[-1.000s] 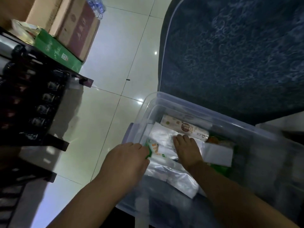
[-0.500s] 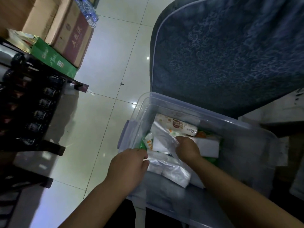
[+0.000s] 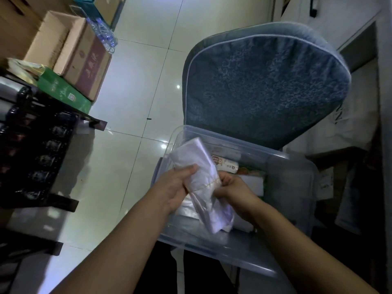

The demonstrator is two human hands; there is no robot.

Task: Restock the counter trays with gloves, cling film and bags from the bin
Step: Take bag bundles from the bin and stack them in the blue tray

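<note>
A bundle of clear plastic bags (image 3: 197, 164), tied round the middle with a rubber band, is lifted above the clear plastic bin (image 3: 297, 187). My left hand (image 3: 176, 185) grips the bundle from the left. My right hand (image 3: 233, 187) pinches it at the band on the right. Inside the bin lie a printed cling film roll (image 3: 224, 164), a white box (image 3: 252, 183) and more clear bag packs (image 3: 186, 206), partly hidden by the bundle and my hands.
The bin sits on a blue cushioned chair (image 3: 265, 85). To the left stands a dark rack (image 3: 38, 145), with cardboard boxes (image 3: 84, 60) and a green box (image 3: 61, 90) behind it. Glossy tiled floor (image 3: 137, 81) lies between the rack and the chair.
Both hands were down in the bin among the packs; now they have lifted a banded bundle of bags up out of it. The camera view has tilted upward.
</note>
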